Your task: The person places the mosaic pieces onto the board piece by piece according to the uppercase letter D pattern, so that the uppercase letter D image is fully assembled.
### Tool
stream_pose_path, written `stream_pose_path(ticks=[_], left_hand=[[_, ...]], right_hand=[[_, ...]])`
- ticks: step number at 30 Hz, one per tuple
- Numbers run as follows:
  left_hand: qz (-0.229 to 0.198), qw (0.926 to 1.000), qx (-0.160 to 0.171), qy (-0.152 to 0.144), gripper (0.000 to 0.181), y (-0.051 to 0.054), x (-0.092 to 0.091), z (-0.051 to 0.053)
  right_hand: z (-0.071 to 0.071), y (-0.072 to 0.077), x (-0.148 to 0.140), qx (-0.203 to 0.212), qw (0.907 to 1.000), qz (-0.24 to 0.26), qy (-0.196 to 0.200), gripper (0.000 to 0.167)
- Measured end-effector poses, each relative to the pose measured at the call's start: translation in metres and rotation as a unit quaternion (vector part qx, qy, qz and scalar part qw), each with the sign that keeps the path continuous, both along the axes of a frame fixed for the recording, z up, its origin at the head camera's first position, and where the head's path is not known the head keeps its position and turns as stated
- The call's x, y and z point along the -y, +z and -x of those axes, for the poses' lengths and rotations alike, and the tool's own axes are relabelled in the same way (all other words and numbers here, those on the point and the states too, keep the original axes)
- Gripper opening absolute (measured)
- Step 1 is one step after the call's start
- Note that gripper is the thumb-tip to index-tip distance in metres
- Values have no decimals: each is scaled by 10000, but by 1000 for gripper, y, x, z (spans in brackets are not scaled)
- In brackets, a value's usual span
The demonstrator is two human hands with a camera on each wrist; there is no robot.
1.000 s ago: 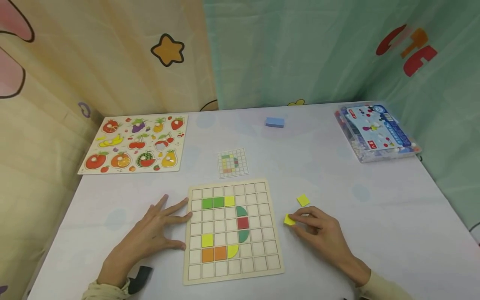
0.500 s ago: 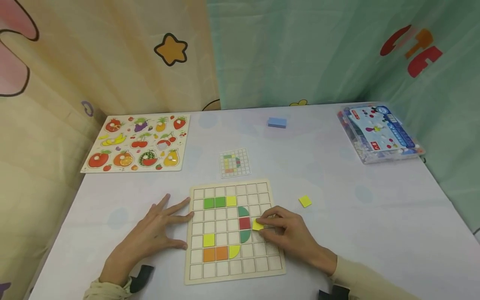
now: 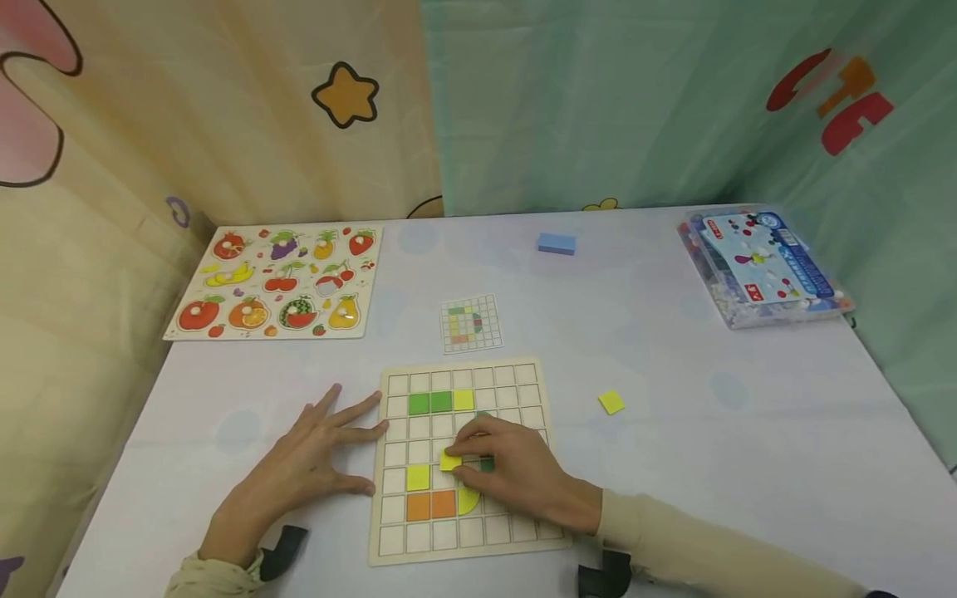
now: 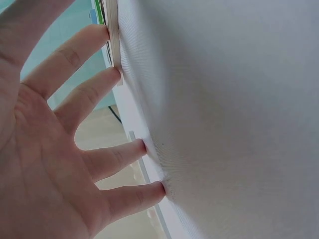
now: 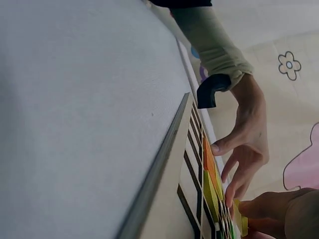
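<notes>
A wooden grid board [image 3: 508,531] lies on the table with green, yellow, orange and other coloured tiles in some of its squares. My left hand [image 3: 299,469] rests at the board's left edge, fingers spread; in the left wrist view its fingertips [image 4: 113,74] touch the board's side and the tablecloth. Over the middle of the board my right hand [image 3: 516,465] pinches a yellow square tile [image 3: 449,461] between thumb and fingers. That hand hides some tiles at the right of the pattern. Another yellow square tile [image 3: 611,403] lies on the table right of the board.
Behind the board lies a small pattern card [image 3: 471,324] with a matching grid. A fruit puzzle board [image 3: 277,282] is at the back left. A blue block [image 3: 557,243] sits at the back, and a clear plastic box [image 3: 766,266] at the back right.
My right hand has carried the pinched yellow tile leftward from the table beside the board to over its middle squares. The left hand has stayed at the board's edge.
</notes>
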State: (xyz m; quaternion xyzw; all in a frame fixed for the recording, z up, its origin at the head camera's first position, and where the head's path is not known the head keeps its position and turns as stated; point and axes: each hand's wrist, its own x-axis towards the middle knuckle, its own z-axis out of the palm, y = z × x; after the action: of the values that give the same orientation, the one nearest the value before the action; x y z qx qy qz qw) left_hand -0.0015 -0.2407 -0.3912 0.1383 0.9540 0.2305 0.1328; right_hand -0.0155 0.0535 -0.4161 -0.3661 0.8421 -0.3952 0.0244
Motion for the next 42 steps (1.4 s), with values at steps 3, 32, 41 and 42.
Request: stream_pose_path(ticks=[3,32,41,42], left_hand=[[63,10000,-3,13,81,0,-1,0],[-59,9998,-188,-73,79,2,2,0],[-64,9998,-187,-80,79,1,0,0],[-63,9998,-186,-80,79,1,0,0]], right_hand=[[3,-1,11,-158,9997,-166,32,21],[9,8,37,-460,9916,-1096,507,33],[6,15,6,-53,9966,-819,-20,32],[7,15,1,-33,9970,-761,-126,32]])
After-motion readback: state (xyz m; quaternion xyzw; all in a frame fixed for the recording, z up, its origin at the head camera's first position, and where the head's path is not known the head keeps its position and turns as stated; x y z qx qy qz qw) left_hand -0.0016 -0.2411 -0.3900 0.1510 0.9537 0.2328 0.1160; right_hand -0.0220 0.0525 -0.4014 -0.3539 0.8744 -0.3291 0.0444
